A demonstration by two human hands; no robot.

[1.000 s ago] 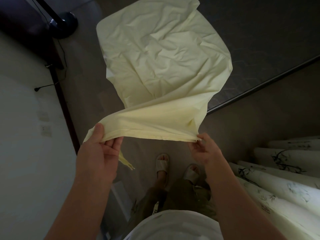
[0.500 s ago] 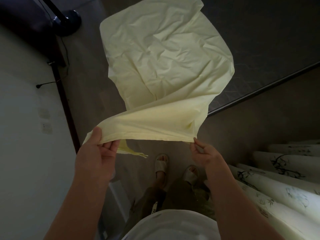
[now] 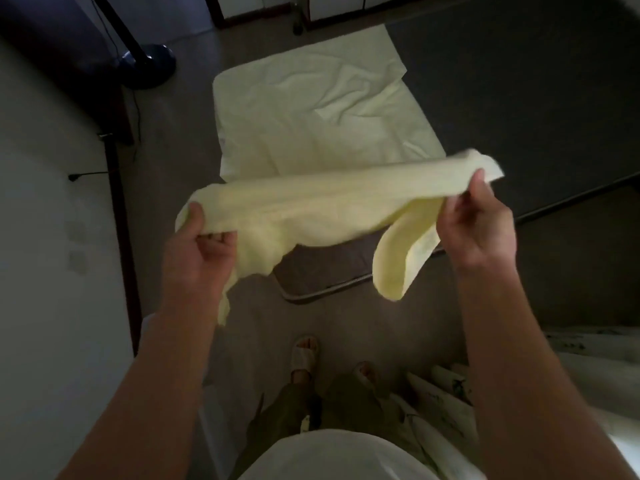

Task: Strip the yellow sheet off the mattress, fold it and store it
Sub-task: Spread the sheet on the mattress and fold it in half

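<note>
The pale yellow sheet (image 3: 311, 126) lies spread over the corner of the dark grey mattress (image 3: 519, 98), partly hanging over its left side. Its near edge is lifted in the air and stretched between my hands. My left hand (image 3: 197, 244) grips the left end of that raised edge, thumb on top. My right hand (image 3: 478, 223) pinches the right end higher up, and a loose fold of sheet hangs below it. The raised band hides part of the mattress corner.
A white wall (image 3: 41, 271) with sockets runs along the left, edged by a dark skirting strip. A fan's round base (image 3: 145, 67) stands at the back left. White patterned bedding (image 3: 588, 368) lies at the right. My sandalled feet (image 3: 304, 351) stand on the floor.
Both hands have risen and moved apart, lifting the sheet's near edge higher. The right hand went far to the right. The view tilted up, showing more mattress and floor.
</note>
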